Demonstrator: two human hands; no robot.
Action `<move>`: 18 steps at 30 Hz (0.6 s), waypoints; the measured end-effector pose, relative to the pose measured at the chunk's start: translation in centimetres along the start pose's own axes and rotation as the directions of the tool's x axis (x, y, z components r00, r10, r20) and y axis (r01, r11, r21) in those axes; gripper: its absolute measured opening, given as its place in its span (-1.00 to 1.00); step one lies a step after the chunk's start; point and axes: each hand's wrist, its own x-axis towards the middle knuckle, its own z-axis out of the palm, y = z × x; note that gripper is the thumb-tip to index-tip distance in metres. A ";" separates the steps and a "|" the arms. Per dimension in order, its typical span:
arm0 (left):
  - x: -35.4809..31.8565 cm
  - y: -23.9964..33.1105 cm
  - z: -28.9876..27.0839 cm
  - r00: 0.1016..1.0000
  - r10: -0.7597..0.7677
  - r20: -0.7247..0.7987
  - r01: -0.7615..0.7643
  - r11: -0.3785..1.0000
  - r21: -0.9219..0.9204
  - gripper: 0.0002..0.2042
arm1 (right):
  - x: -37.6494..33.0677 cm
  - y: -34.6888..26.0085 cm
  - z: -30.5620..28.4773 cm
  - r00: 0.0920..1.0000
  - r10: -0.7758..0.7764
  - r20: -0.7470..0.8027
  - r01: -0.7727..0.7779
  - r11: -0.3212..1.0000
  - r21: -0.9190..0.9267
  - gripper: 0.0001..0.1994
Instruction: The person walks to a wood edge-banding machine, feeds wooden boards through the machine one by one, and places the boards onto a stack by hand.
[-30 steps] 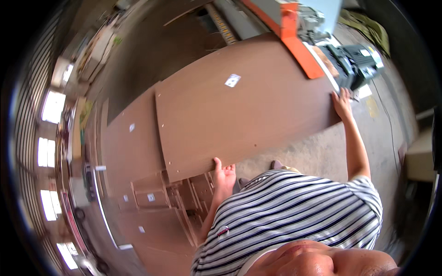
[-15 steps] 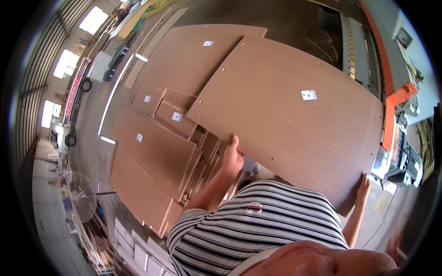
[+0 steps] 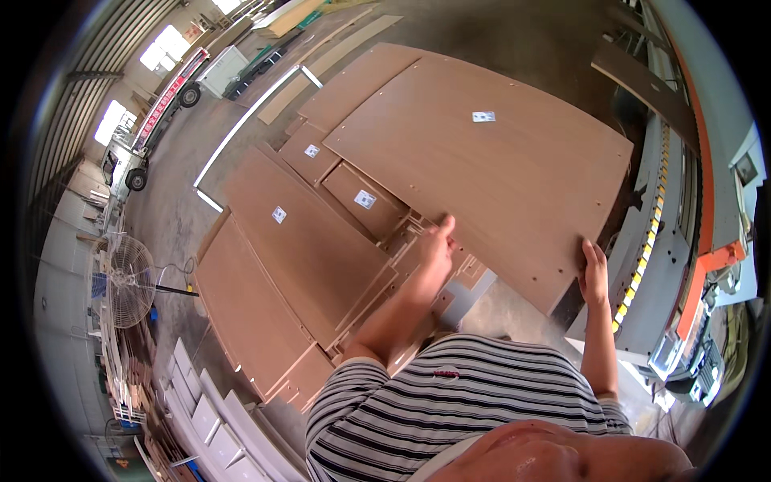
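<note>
I hold a large brown wood-grain panel (image 3: pixel 490 169) with a small white label, lifted flat in front of me. My left hand (image 3: pixel 436 245) grips its near edge at the left. My right hand (image 3: pixel 594 273) grips the near right corner. Below the panel lie stacks of similar brown panels (image 3: pixel 301 241) on the floor, several with white labels. My striped shirt fills the lower middle of the view.
A grey machine with an orange rail (image 3: pixel 683 265) runs along the right side. A standing fan (image 3: pixel 128 281) is at the left, white boards (image 3: pixel 213 418) lean at lower left, and a wheeled cart (image 3: pixel 165 104) stands at upper left on the concrete floor.
The view has swung left, so the floor stacks have come into sight. The held panel has moved to the upper right of the view. Both hands keep their grip on its edge.
</note>
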 end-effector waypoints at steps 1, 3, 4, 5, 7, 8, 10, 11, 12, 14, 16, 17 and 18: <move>2.7 1.4 -0.9 1.000 0.016 -0.017 -0.016 1.000 0.011 -0.79 | 1.0 -1.3 1.5 0.995 -0.031 0.092 0.029 0.999 0.032 -0.74; 6.0 4.8 -0.8 0.995 0.094 -0.037 -0.092 0.995 0.046 -0.79 | 5.3 -0.6 4.1 0.979 -0.122 0.165 0.093 0.981 0.173 -0.75; 7.4 6.6 -1.4 0.986 0.164 0.008 -0.164 0.986 0.036 -0.78 | 5.8 -2.2 6.7 0.975 -0.109 0.193 0.061 0.969 0.238 -0.74; 8.7 8.2 -2.0 0.971 0.232 0.057 -0.234 0.972 0.024 -0.76 | 7.0 -2.9 8.4 0.961 -0.133 0.242 0.078 0.971 0.224 -0.72; 11.5 10.6 -3.0 0.888 0.460 0.010 -0.433 0.828 0.356 -0.65 | 10.1 -3.2 11.4 0.959 -0.136 0.249 0.092 0.979 0.184 -0.71; 13.8 12.3 -6.6 0.663 0.743 0.093 -0.511 0.359 0.781 -0.39 | 10.9 -3.0 14.3 0.947 -0.147 0.285 0.092 0.976 0.198 -0.71; 13.2 10.3 -4.6 0.582 0.763 0.281 -0.520 0.084 0.850 -0.34 | 14.2 0.1 14.4 0.922 0.009 0.388 -0.002 1.000 -0.019 -0.71; 12.0 9.1 -2.5 0.493 0.736 0.464 -0.496 -0.201 0.845 -0.28 | 15.1 1.5 13.5 0.897 0.130 0.422 -0.077 0.987 -0.140 -0.69; 6.8 9.6 2.6 0.866 0.318 0.386 -0.436 0.102 0.894 -0.31 | 15.1 2.8 12.4 0.891 0.187 0.414 -0.133 0.979 -0.157 -0.68; 8.1 5.9 0.2 0.667 0.300 0.682 -0.586 -0.353 0.729 -0.30 | 12.8 3.4 15.1 0.862 0.225 0.454 -0.160 0.971 -0.177 -0.65; 6.8 3.5 1.6 0.655 0.194 0.730 -0.617 -0.422 0.665 -0.28 | 10.8 5.1 14.7 0.807 0.248 0.536 -0.200 0.969 -0.146 -0.60; 6.9 2.5 1.9 0.631 0.204 0.748 -0.575 -0.525 0.628 -0.27 | 10.4 7.0 14.1 0.784 0.256 0.566 -0.205 0.967 -0.153 -0.60; 7.4 1.6 2.4 0.602 0.217 0.769 -0.522 -0.622 0.584 -0.26 | 9.7 8.1 13.1 0.788 0.270 0.554 -0.221 0.963 -0.155 -0.63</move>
